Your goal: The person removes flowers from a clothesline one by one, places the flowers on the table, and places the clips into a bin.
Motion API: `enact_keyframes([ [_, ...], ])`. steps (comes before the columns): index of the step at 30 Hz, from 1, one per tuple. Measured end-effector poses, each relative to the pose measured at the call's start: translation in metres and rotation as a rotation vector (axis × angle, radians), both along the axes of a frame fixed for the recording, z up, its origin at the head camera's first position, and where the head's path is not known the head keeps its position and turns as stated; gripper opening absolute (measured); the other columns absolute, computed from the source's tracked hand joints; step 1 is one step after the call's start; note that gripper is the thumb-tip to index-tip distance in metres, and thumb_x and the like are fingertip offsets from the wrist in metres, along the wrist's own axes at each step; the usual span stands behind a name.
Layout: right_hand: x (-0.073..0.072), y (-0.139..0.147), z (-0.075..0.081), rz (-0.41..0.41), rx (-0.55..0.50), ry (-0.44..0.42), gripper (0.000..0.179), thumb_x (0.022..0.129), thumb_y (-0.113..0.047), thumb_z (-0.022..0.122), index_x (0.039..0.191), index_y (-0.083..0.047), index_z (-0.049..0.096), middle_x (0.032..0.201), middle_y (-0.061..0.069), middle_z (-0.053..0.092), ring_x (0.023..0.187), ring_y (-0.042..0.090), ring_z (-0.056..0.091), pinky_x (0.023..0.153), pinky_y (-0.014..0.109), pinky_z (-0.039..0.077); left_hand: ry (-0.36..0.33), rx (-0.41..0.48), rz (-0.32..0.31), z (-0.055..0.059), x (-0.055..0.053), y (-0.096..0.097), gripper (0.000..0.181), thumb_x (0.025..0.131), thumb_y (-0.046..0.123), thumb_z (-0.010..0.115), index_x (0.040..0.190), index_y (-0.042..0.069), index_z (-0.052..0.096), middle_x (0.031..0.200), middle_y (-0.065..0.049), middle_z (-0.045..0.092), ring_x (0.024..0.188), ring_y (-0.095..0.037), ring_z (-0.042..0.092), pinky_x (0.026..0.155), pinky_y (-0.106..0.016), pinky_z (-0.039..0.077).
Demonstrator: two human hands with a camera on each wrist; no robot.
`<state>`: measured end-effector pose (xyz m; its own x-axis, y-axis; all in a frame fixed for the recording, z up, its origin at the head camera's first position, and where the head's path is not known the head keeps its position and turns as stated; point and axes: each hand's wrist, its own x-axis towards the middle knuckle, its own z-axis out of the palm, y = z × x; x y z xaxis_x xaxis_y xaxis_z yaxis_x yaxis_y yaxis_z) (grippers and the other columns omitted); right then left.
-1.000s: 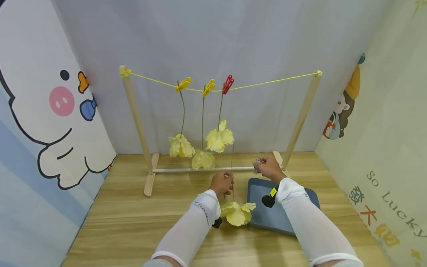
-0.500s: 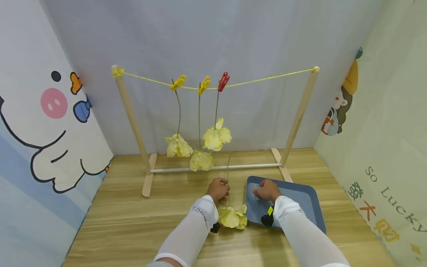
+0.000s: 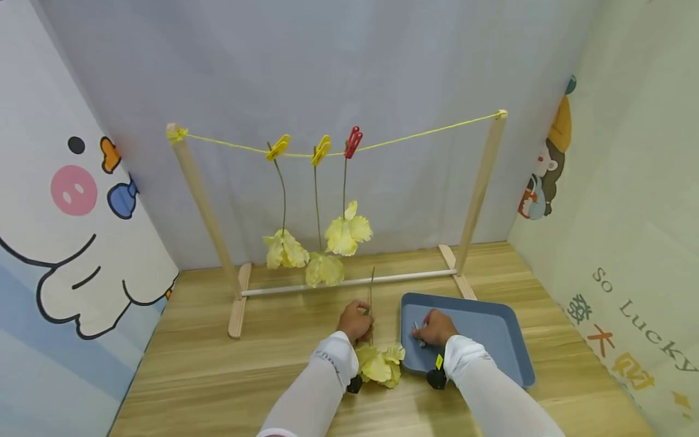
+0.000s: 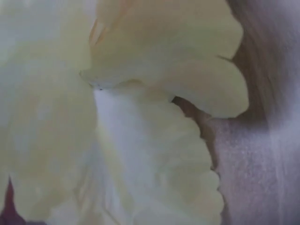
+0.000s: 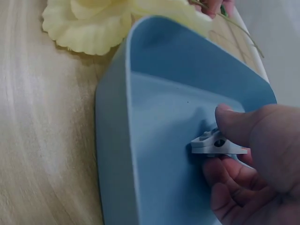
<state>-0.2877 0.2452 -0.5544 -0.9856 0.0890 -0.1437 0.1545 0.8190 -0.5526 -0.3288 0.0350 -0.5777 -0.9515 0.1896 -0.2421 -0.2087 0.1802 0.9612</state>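
Flowers number four, clothespins four, one clothespin in right hand.

A pale yellow flower with ruffled petals shows at the lower centre of the head view, its thin stem pointing up the frame; a small whitish clip, partly covered, lies nearly level right of centre in the right wrist view.

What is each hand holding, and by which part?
Left hand: a yellow flower, by its stem. Right hand: a pale clothespin, pinched; which end is unclear.
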Motion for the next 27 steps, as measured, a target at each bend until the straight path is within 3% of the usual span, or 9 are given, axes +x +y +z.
enact_keyframes([
  [6, 0.0012, -0.0011, -0.0012, -0.005, -0.005, 0.000, 0.035, 0.077, -0.022, 0.081, 0.086, 0.002, 0.056, 0.071, 0.007, 0.058, 0.069, 0.023, 0.056, 0.062, 0.035, 0.046, 0.016, -0.023, 0.005, 0.0004, -0.0005, 0.0002, 0.030, 0.091, -0.003, 0.056, 0.121, -0.001, 0.053, 0.085, -0.012, 0.056, 0.046, -0.013, 0.044, 0.041, -0.026, 0.040],
  [17, 0.0044, -0.0047, 0.0023, -0.008, 0.017, 0.008, 0.037, 0.078, -0.021, 0.081, 0.088, 0.003, 0.055, 0.072, 0.009, 0.058, 0.068, 0.024, 0.057, 0.062, 0.037, 0.047, 0.018, -0.073, -0.003, 0.0049, -0.0022, 0.0024, 0.031, 0.092, -0.001, 0.057, 0.123, 0.002, 0.053, 0.080, -0.011, 0.056, 0.045, -0.013, 0.046, 0.040, -0.025, 0.041],
  [27, 0.0022, -0.0065, -0.0035, -0.018, 0.034, 0.006, 0.038, 0.079, -0.023, 0.079, 0.090, 0.003, 0.054, 0.076, 0.012, 0.059, 0.073, 0.027, 0.057, 0.068, 0.041, 0.049, 0.054, -0.153, -0.020, 0.0038, 0.0023, -0.0007, 0.032, 0.093, 0.005, 0.059, 0.125, 0.006, 0.053, 0.065, -0.007, 0.054, 0.041, -0.015, 0.045, 0.038, -0.026, 0.037],
])
